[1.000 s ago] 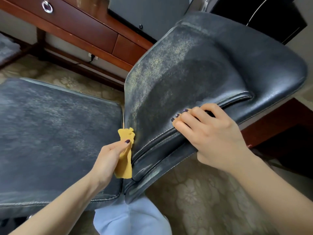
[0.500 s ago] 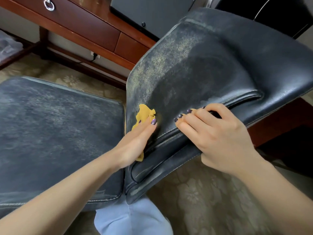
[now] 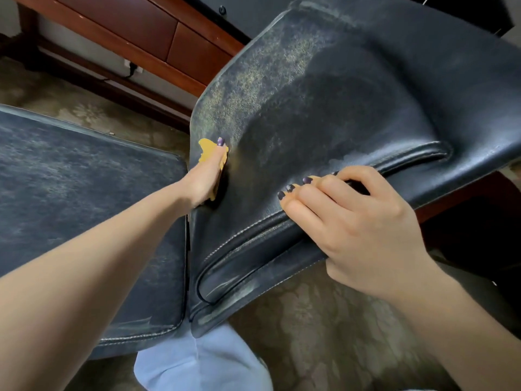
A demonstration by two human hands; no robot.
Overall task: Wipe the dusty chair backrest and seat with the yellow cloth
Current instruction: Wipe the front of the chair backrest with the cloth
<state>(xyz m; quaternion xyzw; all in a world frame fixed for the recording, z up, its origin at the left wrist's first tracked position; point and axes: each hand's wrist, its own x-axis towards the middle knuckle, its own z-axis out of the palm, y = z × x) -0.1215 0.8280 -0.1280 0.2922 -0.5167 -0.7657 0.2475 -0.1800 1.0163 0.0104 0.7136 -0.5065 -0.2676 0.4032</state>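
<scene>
Wiping: left hand, fingers flat, presses cloth on backrest far edge.
Steadying: right hand fingers curled round near edge.
Ahead: dust runs up backrest beyond cloth.

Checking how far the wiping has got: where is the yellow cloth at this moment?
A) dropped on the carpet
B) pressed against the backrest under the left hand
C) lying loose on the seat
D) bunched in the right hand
B: the left hand presses the yellow cloth against the dusty backrest, while the right hand grips the backrest's edge and holds no cloth.
</scene>
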